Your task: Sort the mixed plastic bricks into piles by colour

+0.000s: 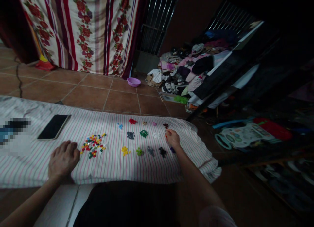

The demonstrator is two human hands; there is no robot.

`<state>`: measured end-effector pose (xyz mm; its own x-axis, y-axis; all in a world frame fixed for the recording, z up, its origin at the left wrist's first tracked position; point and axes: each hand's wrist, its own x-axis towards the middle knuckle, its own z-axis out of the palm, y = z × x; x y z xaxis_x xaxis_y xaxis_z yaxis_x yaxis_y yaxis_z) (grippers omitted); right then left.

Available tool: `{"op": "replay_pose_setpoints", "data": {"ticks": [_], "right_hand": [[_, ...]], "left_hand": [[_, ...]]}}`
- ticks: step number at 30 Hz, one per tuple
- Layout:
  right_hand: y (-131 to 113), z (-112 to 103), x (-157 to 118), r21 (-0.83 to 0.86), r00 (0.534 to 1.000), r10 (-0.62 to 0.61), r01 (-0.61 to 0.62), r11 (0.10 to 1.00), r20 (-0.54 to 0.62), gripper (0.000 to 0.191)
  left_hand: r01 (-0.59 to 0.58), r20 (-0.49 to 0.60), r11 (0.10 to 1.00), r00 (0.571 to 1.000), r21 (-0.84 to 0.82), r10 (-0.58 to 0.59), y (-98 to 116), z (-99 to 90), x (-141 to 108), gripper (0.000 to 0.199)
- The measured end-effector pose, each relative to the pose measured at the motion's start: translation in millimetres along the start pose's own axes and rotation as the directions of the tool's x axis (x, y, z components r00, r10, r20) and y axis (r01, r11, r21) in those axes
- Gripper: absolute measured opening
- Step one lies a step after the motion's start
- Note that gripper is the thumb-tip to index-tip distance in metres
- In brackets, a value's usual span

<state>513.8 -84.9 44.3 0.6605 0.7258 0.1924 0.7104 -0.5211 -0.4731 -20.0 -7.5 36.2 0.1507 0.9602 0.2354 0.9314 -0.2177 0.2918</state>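
Note:
My right hand (172, 138) is over the right part of the cloth, fingers pinched together between the dark brown pile (166, 125) and the white pile (156, 135). Whatever its fingertips hold is too small to make out. My left hand (63, 159) rests on the striped cloth (110, 169), fingers loosely spread and nothing visible in them. Just right of it lies a mixed heap of tiny coloured pieces (93, 145). Single-colour piles sit in rows farther right, among them red (132, 121), dark green (144, 133), yellow (125, 151), lime (139, 151) and black (162, 151).
A phone (54, 126) lies on the cloth beyond my left hand, with a blurred-out item at the far left edge. On the tiled floor stand a purple basin (133, 82) and a large clothes pile (186, 66). A flowered curtain (95, 30) hangs behind.

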Motion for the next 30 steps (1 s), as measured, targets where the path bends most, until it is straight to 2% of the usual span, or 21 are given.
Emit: {"op": "replay_pose_setpoints", "data": {"ticks": [4, 10, 15, 19, 22, 25, 30], "right_hand": [[-28.1, 8.1, -10.8, 0.054, 0.993, -0.118, 0.118, 0.991, -0.011, 0.033], [-89.7, 38.6, -40.7, 0.218, 0.941, -0.337, 0.324, 0.921, 0.027, 0.028], [-155.1, 73.1, -53.0, 0.282, 0.873, -0.46, 0.406, 0.869, 0.163, 0.03], [-197.2, 100.5, -50.8, 0.233, 0.835, -0.463, 0.407, 0.883, 0.296, 0.037], [-217.3, 115.3, -47.4, 0.116, 0.812, -0.449, 0.44, 0.891, 0.373, 0.047], [-230.1, 124.2, -43.9, 0.02, 0.776, -0.472, 0.511, 0.859, 0.419, 0.053], [-241.6, 130.5, -34.7, -0.007, 0.716, -0.517, 0.588, 0.809, 0.469, 0.048]], "left_hand": [[-0.005, -0.068, 0.994, 0.998, 0.107, 0.013, 0.5, 2.7, -0.4, 0.039], [-0.012, -0.081, 0.995, 0.996, 0.101, 0.02, -1.4, 5.8, -0.3, 0.035], [-0.03, -0.124, 0.994, 0.991, 0.105, 0.043, -4.6, 9.6, 0.2, 0.033], [-0.047, -0.152, 0.989, 0.986, 0.137, 0.068, -7.9, 14.2, 1.3, 0.034], [-0.058, -0.18, 0.987, 0.98, 0.149, 0.085, -10.1, 17.8, 2.4, 0.031], [-0.078, -0.215, 0.985, 0.97, 0.156, 0.111, -11.3, 20.2, 2.9, 0.029], [-0.096, -0.257, 0.98, 0.956, 0.176, 0.14, -11.6, 21.9, 2.6, 0.027]]}}
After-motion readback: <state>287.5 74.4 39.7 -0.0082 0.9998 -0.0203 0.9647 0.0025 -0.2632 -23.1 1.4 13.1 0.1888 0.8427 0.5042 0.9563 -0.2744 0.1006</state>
